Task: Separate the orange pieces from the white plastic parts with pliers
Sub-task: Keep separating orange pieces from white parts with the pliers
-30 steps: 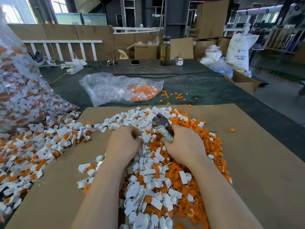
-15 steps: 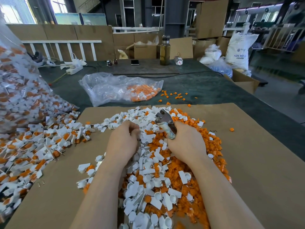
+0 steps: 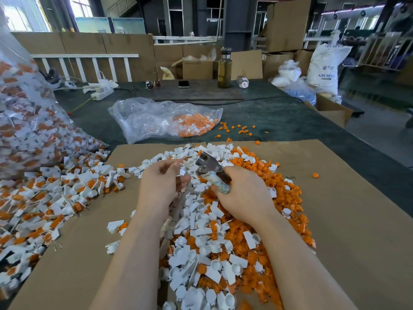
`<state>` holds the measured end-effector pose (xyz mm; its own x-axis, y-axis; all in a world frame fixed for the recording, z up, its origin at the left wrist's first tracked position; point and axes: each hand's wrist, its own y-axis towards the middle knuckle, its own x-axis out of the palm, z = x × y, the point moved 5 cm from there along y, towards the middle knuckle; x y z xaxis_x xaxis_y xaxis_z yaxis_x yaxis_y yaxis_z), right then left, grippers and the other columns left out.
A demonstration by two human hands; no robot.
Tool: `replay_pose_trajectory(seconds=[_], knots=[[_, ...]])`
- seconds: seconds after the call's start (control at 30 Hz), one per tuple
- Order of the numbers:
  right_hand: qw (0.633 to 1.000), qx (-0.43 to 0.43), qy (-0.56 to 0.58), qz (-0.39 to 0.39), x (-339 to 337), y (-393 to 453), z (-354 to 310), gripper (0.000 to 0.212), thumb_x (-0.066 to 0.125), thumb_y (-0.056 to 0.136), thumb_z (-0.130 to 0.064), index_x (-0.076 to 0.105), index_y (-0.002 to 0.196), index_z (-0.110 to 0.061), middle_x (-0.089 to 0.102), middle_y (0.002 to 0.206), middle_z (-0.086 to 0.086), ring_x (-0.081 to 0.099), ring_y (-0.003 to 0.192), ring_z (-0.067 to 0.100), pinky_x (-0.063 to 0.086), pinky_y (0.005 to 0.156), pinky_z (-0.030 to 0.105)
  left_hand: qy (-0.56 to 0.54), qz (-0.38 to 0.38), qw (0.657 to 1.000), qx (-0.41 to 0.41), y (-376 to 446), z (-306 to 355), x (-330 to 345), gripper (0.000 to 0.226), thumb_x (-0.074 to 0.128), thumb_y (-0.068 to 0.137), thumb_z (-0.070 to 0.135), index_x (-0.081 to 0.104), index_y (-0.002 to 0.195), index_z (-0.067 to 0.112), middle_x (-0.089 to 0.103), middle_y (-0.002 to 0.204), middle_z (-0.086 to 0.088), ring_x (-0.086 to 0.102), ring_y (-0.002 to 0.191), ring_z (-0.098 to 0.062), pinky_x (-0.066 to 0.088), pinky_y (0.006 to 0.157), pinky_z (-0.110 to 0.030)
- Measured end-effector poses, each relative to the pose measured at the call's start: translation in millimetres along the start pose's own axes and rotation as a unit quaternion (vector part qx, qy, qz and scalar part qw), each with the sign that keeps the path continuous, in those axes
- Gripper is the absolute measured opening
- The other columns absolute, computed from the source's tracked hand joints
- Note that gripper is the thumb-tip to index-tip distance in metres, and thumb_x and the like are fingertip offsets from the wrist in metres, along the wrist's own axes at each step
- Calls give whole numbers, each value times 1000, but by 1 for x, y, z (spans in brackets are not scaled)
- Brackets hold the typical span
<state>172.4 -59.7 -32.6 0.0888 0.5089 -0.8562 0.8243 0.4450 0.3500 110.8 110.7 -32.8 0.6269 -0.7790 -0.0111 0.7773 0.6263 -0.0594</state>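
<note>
A heap of separated white plastic parts point(image 3: 201, 222) and orange pieces point(image 3: 288, 198) lies on a sheet of brown cardboard point(image 3: 346, 231). My right hand point(image 3: 243, 193) grips the handles of metal pliers point(image 3: 209, 166), whose jaws point up and to the left. My left hand point(image 3: 161, 184) hovers just left of the jaws and pinches a small white part point(image 3: 182, 172) between thumb and fingers. To the left lies a spread of white parts with orange pieces still in them point(image 3: 44, 198).
A big clear bag of unsorted parts point(image 3: 20, 121) bulges at the left. A second plastic bag point(image 3: 161, 119) with orange pieces lies beyond the cardboard on the dark green table point(image 3: 279, 117). Loose orange pieces point(image 3: 237, 129), a bottle point(image 3: 224, 68), a phone point(image 3: 183, 83) and boxes stand further back.
Both hands have lifted off the heap. My left hand has come up with a small white part and moved it toward the pliers' jaws.
</note>
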Motion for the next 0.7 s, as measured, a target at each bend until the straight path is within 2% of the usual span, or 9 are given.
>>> replay_pose_trajectory(seconds=[0.17,0.3,0.43,0.5,0.6,0.7], knots=[[997,-16,-59,-40,10,-2,-6,23,61,86,-47,47,87,-28,46,82,-11,53,75,13,36,52,26,-41,1,999,-5,2,-3,-2,15,61,98,14,71,94,24,73,66,13,71,64,-2,56,63,-19],[996,-15,-73,-39,9,-2,-6,17,62,86,-40,53,89,-26,53,85,-9,54,74,15,31,48,25,-36,-17,999,6,2,-3,0,18,67,94,12,73,95,28,74,72,7,70,65,-2,54,68,-18],[997,-4,-68,-23,6,-4,-5,19,59,87,-40,46,84,-27,48,70,-12,49,61,10,29,45,24,-48,-25,999,2,4,-4,1,15,72,90,11,70,99,23,75,71,5,71,67,-6,55,70,-20],[999,9,-47,-10,4,-4,-3,21,57,89,-39,41,82,-27,46,67,-13,44,57,5,31,44,24,-44,-25,999,2,4,-4,2,14,72,89,8,71,96,20,75,70,5,71,66,-6,55,66,-18],[999,41,22,6,-1,-2,1,18,57,91,-39,46,85,-26,54,72,-11,52,62,7,42,50,27,-46,-27,999,5,2,-4,3,13,74,88,8,72,98,16,76,75,2,73,70,-9,55,67,-20],[991,61,110,36,-7,0,5,11,60,90,-33,52,89,-25,57,75,-11,54,66,7,39,52,24,-50,-39,998,9,-1,-2,8,14,74,87,7,72,98,15,77,77,1,75,73,-12,56,64,-19]])
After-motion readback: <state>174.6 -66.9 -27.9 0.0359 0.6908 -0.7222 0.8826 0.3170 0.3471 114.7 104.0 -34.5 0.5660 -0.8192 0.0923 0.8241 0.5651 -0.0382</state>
